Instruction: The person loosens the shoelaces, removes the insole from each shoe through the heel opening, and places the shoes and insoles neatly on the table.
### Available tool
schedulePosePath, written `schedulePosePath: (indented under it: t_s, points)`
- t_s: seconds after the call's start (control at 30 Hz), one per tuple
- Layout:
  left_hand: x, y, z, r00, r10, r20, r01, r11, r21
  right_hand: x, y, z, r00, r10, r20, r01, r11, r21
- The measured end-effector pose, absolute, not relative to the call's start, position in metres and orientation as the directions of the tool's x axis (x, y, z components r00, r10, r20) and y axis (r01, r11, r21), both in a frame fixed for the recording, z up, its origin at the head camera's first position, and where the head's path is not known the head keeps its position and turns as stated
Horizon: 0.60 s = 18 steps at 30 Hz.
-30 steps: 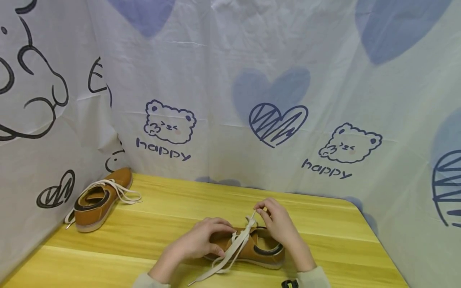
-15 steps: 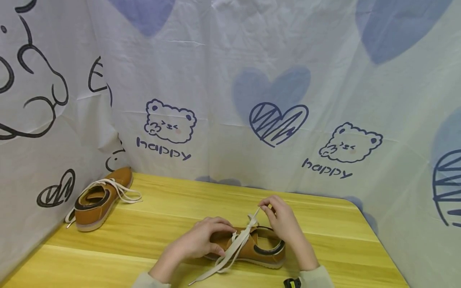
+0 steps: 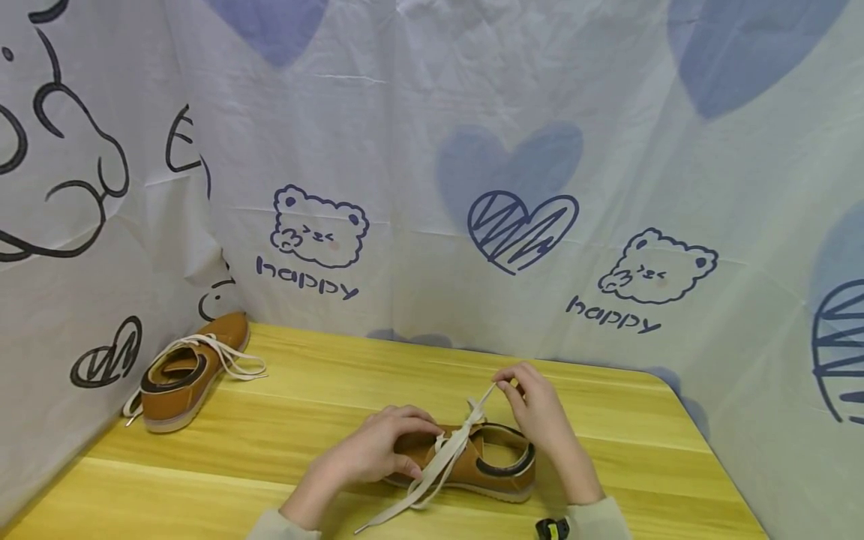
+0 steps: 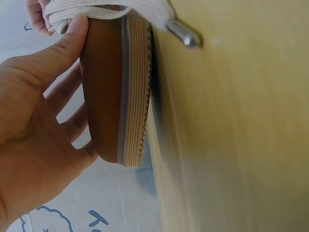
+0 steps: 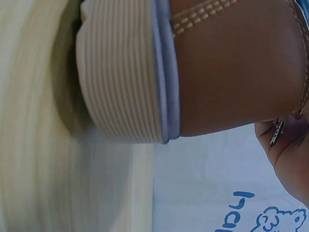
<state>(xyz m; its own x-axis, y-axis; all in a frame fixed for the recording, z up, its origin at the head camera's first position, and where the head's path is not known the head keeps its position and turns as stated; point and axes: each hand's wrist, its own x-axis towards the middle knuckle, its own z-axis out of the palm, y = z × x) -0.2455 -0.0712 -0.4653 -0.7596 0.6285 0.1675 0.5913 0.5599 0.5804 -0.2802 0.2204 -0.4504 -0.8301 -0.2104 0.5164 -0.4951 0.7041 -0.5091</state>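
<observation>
A brown shoe (image 3: 502, 484) with a dark collar lies on the table, toe to the left. My left hand (image 3: 378, 448) holds its toe, the thumb on the lace side and the fingers round the far side, as the left wrist view shows. White shoelaces (image 3: 442, 459) cross the shoe, and a metal-tipped end hangs toward me. Between thumb and fingers, my right hand (image 3: 536, 409) pinches another lace end, stretched up from the knot-like crossing. In the right wrist view the shoe's heel (image 5: 231, 72) fills much of the frame, with the metal lace tip (image 5: 277, 133) showing at the hand.
A matching brown shoe (image 3: 169, 411) with loose white laces stands at the left, against the printed cloth (image 3: 418, 285). That cloth walls in the back and sides of the yellow wooden table (image 3: 304, 390). A black band (image 3: 552, 529) shows by the right sleeve.
My right hand has moved a little up and to the right, drawing the pinched lace end farther out. The left hand and the shoe have stayed put.
</observation>
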Motion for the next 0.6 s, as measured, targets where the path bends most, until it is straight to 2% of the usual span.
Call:
schedulePosePath:
  t_s: [0.6]
  points:
    - [-0.2449, -0.0714, -0.4656, -0.761, 0.626, 0.169, 0.592, 0.564, 0.576, -0.2802, 0.2305, -0.4451, -0.837, -0.156, 0.524, -0.467, 0.703, -0.536]
